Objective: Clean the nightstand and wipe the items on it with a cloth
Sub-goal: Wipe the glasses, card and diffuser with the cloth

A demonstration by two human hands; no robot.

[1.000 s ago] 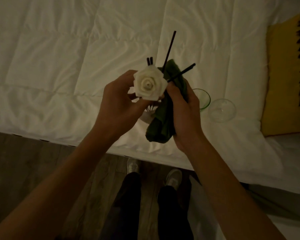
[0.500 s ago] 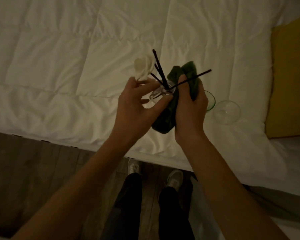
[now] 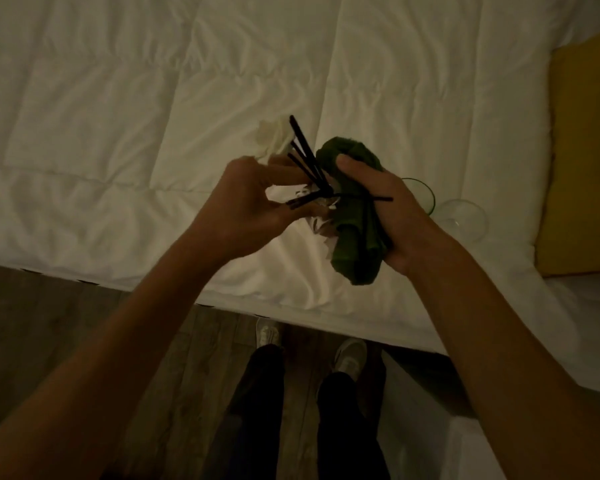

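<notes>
Over the bed's edge I hold a small clear glass diffuser bottle (image 3: 321, 216) with black reed sticks (image 3: 305, 150) and a white fabric rose (image 3: 272, 136) tilted away to the left. My left hand (image 3: 253, 206) grips the bottle's neck and sticks with curled fingers. My right hand (image 3: 385, 206) clutches a bunched dark green cloth (image 3: 355, 216) and presses it against the bottle's right side. Most of the bottle is hidden between hand and cloth.
A white quilted duvet (image 3: 153, 98) covers the bed. A green-rimmed glass (image 3: 425, 195) and a clear glass (image 3: 465, 220) lie on it just right of my right hand. A yellow pillow (image 3: 582, 150) sits at the far right. Below are wood floor (image 3: 49, 323) and my shoes.
The diffuser has tipped away from me, so the rose now points up-left instead of facing the camera. Both hands shifted slightly right, the cloth staying against the bottle.
</notes>
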